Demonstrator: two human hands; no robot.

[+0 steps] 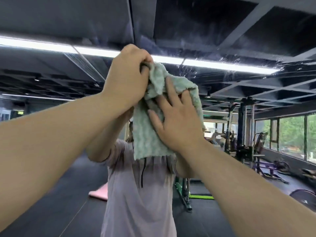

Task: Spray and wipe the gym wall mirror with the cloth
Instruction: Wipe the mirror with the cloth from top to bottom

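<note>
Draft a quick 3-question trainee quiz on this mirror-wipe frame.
1. True or false: the left hand grips the top of the cloth with curled fingers.
2. Pick one. The right hand is: A) clenched in an empty fist; B) laid on the cloth, fingers spread; C) hanging down at the person's side.
3. Fill in: droplets show on the mirror toward the upper ____ of the view.

Key: 1 true; 2 B; 3 right.
</note>
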